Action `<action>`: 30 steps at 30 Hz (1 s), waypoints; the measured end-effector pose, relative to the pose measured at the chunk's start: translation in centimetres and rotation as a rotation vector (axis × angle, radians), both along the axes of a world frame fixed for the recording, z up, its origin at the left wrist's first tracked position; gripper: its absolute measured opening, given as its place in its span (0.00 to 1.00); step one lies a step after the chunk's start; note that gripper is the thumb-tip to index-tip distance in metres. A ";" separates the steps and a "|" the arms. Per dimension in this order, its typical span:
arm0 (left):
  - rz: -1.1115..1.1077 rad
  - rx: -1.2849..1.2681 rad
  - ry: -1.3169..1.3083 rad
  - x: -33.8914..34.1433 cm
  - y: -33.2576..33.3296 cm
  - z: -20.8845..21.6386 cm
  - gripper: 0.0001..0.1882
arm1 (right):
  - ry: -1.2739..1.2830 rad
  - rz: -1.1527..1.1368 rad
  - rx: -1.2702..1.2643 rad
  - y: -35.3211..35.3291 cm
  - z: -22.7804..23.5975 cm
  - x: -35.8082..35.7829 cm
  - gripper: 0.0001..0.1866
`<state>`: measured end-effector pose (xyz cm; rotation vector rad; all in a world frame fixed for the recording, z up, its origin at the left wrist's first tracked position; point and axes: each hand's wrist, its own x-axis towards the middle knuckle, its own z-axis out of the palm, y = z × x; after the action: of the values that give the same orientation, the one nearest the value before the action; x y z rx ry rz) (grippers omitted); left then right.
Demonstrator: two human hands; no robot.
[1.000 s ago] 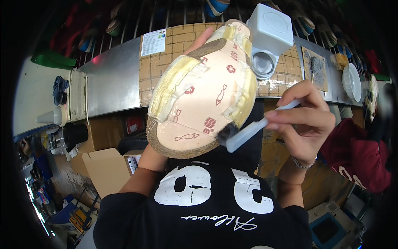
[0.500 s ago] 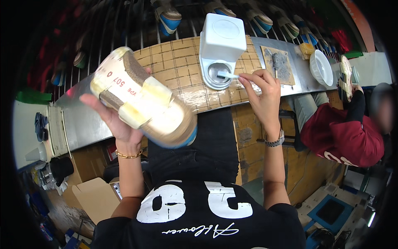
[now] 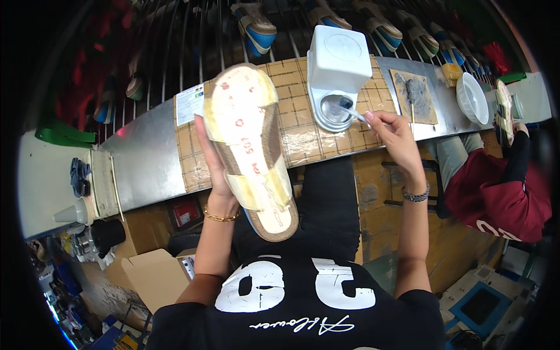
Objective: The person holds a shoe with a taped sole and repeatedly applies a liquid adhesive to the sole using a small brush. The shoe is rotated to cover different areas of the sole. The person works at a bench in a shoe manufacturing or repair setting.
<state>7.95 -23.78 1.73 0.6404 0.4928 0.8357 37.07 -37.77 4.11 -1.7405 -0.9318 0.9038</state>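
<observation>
My left hand (image 3: 214, 169) holds a half-made sandal (image 3: 246, 137) upright, its pale underside facing me. Brown woven strap parts and yellowish, coated-looking patches fold over its edges, and a sliver of blue shows along one side. In my right hand (image 3: 394, 137), thumb and fingers pinch the handle of a small brush (image 3: 358, 115). The dark brush head dips into the round cup (image 3: 328, 121) at the foot of a white plastic dispenser (image 3: 339, 61), which stands on the cardboard-covered bench (image 3: 291, 125).
A stained board (image 3: 430, 105) with a stick on it lies right of the dispenser, beside a yellow block (image 3: 451, 74) and a white bowl (image 3: 471, 99). Several shoes (image 3: 258, 35) rest on metal bars behind. A person in maroon (image 3: 496, 192) sits at right, holding another shoe.
The sandal has turned from a slant to nearly upright and is no longer blurred. The brush stays at the cup, its head shifted within it. The whole view has moved slightly.
</observation>
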 end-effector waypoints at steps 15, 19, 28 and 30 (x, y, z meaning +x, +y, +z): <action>-0.327 0.394 0.091 2.1 -3.4 5.8 0.55 | -0.689 0.025 0.675 0.5 10.0 -9.3 0.10; -0.317 0.501 0.185 1.9 -3.6 6.6 0.57 | -0.711 -0.033 0.738 1.5 10.4 -9.3 0.09; -0.274 0.624 0.220 2.2 -4.0 6.8 0.57 | -0.787 0.043 0.830 0.7 11.3 -8.2 0.11; -0.295 0.635 0.208 2.2 -3.7 6.4 0.57 | -0.773 0.070 0.828 0.5 11.3 -8.2 0.12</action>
<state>10.18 -27.49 8.17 1.3612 0.3007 0.6407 28.89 -37.24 15.37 -1.2879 -1.5793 -0.1981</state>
